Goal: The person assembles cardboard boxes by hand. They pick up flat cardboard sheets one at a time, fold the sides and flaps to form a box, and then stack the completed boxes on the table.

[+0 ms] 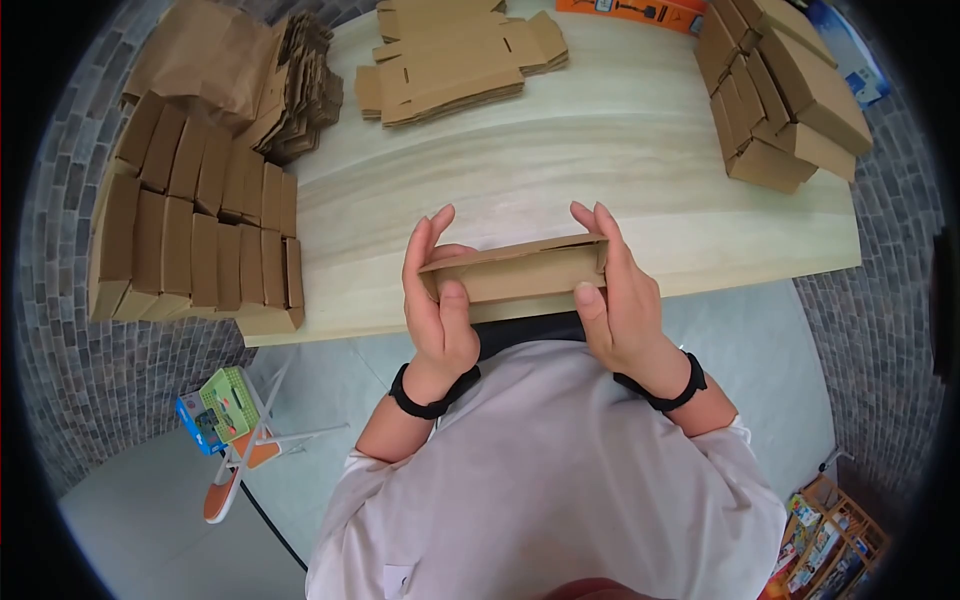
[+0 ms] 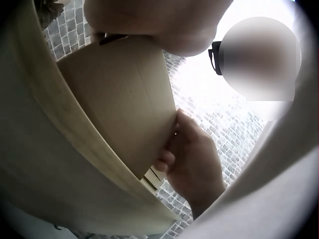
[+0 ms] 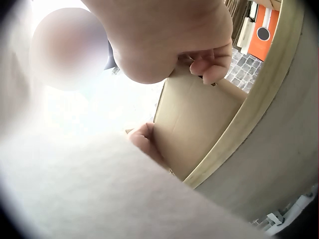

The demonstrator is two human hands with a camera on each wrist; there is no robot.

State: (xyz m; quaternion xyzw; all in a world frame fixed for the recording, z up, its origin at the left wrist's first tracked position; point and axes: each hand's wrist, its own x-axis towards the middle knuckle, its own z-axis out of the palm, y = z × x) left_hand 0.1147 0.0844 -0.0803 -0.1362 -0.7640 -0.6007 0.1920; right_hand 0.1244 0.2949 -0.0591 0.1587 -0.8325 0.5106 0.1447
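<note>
A long, narrow brown cardboard box [image 1: 525,275] is held between two hands at the table's front edge, its hollow inside showing in the head view. The left hand [image 1: 440,300] grips its left end, thumb on the near side and fingers behind. At the right end the right hand [image 1: 625,300] grips it the same way. In the left wrist view, a broad flat face of the box [image 2: 122,99] shows, with the right hand [image 2: 197,159] at its far end. The right wrist view shows the box [image 3: 194,114] beside the table edge, the left hand [image 3: 147,142] beyond it.
Folded boxes [image 1: 190,230] stand in rows at the table's left, beside stacked cardboard [image 1: 300,90] and brown paper [image 1: 200,60]. Flat cut cardboard sheets [image 1: 450,60] lie at the back. More boxes [image 1: 780,100] are piled at the right. The table [image 1: 380,200] ends just before the body.
</note>
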